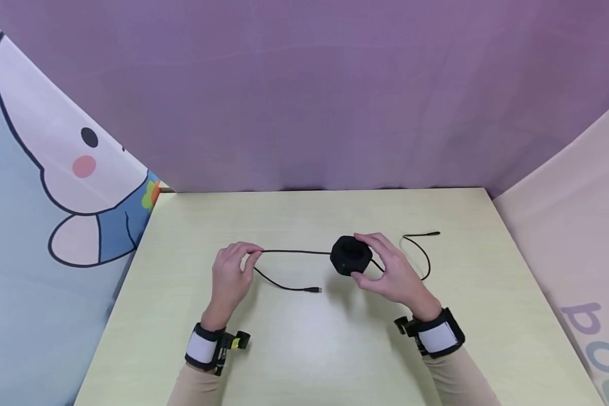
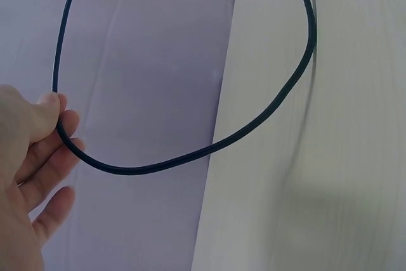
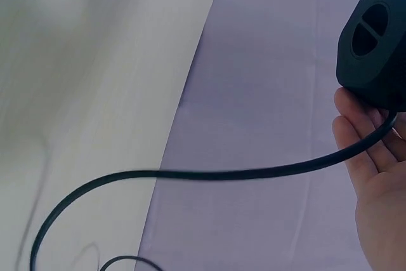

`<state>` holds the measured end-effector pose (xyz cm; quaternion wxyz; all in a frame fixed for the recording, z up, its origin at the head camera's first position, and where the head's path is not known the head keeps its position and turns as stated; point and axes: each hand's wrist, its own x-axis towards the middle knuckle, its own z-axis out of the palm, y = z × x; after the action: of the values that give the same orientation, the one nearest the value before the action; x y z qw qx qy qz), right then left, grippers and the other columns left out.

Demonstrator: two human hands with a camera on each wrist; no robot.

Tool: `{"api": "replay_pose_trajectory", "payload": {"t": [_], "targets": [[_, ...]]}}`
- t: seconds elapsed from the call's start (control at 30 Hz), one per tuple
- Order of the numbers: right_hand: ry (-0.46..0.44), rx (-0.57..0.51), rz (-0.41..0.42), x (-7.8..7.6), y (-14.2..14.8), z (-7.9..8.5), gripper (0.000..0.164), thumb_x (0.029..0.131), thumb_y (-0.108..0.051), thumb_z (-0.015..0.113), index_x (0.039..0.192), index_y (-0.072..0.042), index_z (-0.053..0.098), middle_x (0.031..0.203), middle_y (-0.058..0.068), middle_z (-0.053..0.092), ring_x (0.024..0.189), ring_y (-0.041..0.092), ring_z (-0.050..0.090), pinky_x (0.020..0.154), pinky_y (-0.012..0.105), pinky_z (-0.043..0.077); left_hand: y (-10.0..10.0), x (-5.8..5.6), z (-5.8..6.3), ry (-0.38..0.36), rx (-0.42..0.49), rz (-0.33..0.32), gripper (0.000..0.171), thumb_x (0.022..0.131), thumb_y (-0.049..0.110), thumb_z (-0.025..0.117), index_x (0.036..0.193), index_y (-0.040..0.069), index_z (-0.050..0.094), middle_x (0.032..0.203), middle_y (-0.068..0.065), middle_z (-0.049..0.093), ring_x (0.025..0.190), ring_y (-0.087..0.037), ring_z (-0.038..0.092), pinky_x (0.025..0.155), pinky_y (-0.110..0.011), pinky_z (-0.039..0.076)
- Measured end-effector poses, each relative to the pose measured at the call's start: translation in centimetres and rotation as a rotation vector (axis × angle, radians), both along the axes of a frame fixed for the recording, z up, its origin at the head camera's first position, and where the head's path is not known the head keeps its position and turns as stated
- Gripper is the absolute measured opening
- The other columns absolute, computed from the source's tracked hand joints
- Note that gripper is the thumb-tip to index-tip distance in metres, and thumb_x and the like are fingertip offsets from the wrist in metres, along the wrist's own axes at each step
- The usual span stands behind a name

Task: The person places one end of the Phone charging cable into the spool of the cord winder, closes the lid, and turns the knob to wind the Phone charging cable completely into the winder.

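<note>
A purple cloth [image 1: 304, 101] hangs behind the pale tabletop [image 1: 294, 361], and a cartoon-printed cloth [image 1: 88, 186] fills the side far left of the black housing [image 1: 351, 256]. Left of the housing, the left hand [image 1: 232, 274] pinches the black cable [image 1: 295, 252] between thumb and forefinger. From that pinch, one stretch runs nearly straight sideways to the housing's left edge, its long axis level between the hands; the free end curves back beneath it to a plug [image 1: 312, 290] lying left of and nearer the wearer than the housing. The right hand [image 1: 397, 277] is the nearer one, grasping the housing from its right, thumb and fingers on its edges; a shadow suggests it is raised. More cable loops out to its right, ending in another connector [image 1: 430, 233] beyond the right hand.

The left wrist view reveals the other fingers spread away from the cable, unclear from above. The right wrist view shows a divided oval recess on the housing and fingers beneath it, but no thumb.
</note>
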<state>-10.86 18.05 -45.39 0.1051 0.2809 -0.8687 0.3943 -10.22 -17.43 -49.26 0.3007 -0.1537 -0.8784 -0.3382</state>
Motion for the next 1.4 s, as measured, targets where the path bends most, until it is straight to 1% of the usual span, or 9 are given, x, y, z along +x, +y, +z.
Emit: {"api": "replay_pose_trajectory", "payload": {"t": [0.2, 0.37, 0.6, 0.7, 0.8, 0.93, 1.07, 1.17, 1.4], "targets": [[-0.012, -0.014, -0.011, 0.1, 0.5, -0.1, 0.068, 0.078, -0.021, 0.083, 0.141, -0.008, 0.06, 0.13, 0.003, 0.064, 0.12, 0.023, 0.061, 0.102, 0.029, 0.047, -0.7, 0.1, -0.4, -0.035, 0.013, 0.04, 0.009, 0.087, 0.002, 0.081, 0.095, 0.003, 0.076, 0.091, -0.009, 0.076, 0.084, -0.029, 0.07, 0.073, -0.04, 0.046], [-0.018, -0.034, -0.009, 0.1, 0.6, -0.2, 0.068, 0.078, -0.021, 0.083, 0.141, -0.01, 0.06, 0.129, 0.002, 0.065, 0.119, 0.022, 0.061, 0.102, 0.024, 0.045, -1.0, 0.1, -0.6, -0.103, 0.019, 0.028, 0.01, 0.09, 0.003, 0.079, 0.099, 0.003, 0.075, 0.093, -0.01, 0.075, 0.086, -0.029, 0.07, 0.076, -0.043, 0.048], [-0.005, -0.054, -0.004, 0.0, 0.2, -0.3, 0.068, 0.078, -0.021, 0.083, 0.142, -0.011, 0.06, 0.129, 0.003, 0.065, 0.12, 0.023, 0.061, 0.104, 0.022, 0.043, -0.3, 0.0, -0.2, -0.181, 0.023, 0.001, 0.032, 0.09, 0.013, 0.08, 0.118, 0.0, 0.071, 0.114, -0.017, 0.073, 0.107, -0.037, 0.068, 0.096, -0.055, 0.048], [-0.018, -0.067, 0.007, 0.0, 0.0, -0.4, 0.069, 0.079, -0.02, 0.083, 0.143, -0.011, 0.059, 0.13, 0.002, 0.064, 0.121, 0.022, 0.06, 0.104, 0.019, 0.042, 0.3, -0.1, 0.0, -0.191, 0.037, -0.005, 0.039, 0.09, 0.016, 0.08, 0.123, 0.0, 0.069, 0.121, -0.018, 0.071, 0.113, -0.04, 0.065, 0.099, -0.056, 0.047], [-0.032, -0.072, 0.02, 0.0, -0.3, -0.4, 0.07, 0.079, -0.02, 0.083, 0.143, -0.012, 0.059, 0.13, 0.001, 0.064, 0.121, 0.021, 0.06, 0.104, 0.022, 0.044, 0.9, -0.3, 0.0, -0.16, 0.036, -0.021, 0.041, 0.089, 0.018, 0.081, 0.124, -0.001, 0.069, 0.124, -0.019, 0.069, 0.115, -0.04, 0.065, 0.099, -0.056, 0.047], [-0.046, -0.069, 0.035, 0.1, -0.6, -0.3, 0.07, 0.079, -0.02, 0.083, 0.144, -0.011, 0.058, 0.131, 0.001, 0.064, 0.121, 0.021, 0.06, 0.102, 0.035, 0.05, 2.0, -0.4, 0.2, -0.098, 0.032, -0.063, 0.043, 0.087, 0.018, 0.082, 0.124, -0.001, 0.068, 0.129, -0.02, 0.067, 0.119, -0.04, 0.062, 0.101, -0.057, 0.045], [-0.056, -0.066, 0.055, 0.2, -1.0, -0.2, 0.071, 0.079, -0.02, 0.083, 0.144, -0.009, 0.057, 0.132, 0.001, 0.063, 0.121, 0.02, 0.061, 0.099, 0.045, 0.052, 3.6, -0.2, 0.6, -0.046, -0.014, -0.146, 0.044, 0.087, 0.02, 0.082, 0.126, 0.003, 0.069, 0.132, -0.018, 0.066, 0.124, -0.038, 0.06, 0.106, -0.058, 0.042], [-0.054, -0.067, 0.071, 0.2, -1.3, -0.2, 0.071, 0.079, -0.02, 0.083, 0.144, -0.009, 0.057, 0.132, 0.001, 0.063, 0.122, 0.02, 0.06, 0.099, 0.044, 0.051, 5.0, 0.0, 1.0, 0.001, -0.066, -0.221, 0.041, 0.09, 0.023, 0.08, 0.127, 0.007, 0.07, 0.131, -0.013, 0.067, 0.125, -0.033, 0.06, 0.108, -0.056, 0.042], [-0.042, -0.085, 0.105, 0.3, -1.9, -0.1, 0.072, 0.079, -0.018, 0.084, 0.144, -0.006, 0.057, 0.133, 0.002, 0.063, 0.122, 0.021, 0.061, 0.099, 0.047, 0.052, 7.9, 0.3, 1.9, 0.133, -0.043, -0.294, 0.025, 0.088, 0.018, 0.082, 0.11, 0.008, 0.075, 0.113, -0.006, 0.073, 0.108, -0.026, 0.066, 0.095, -0.045, 0.049]]}}
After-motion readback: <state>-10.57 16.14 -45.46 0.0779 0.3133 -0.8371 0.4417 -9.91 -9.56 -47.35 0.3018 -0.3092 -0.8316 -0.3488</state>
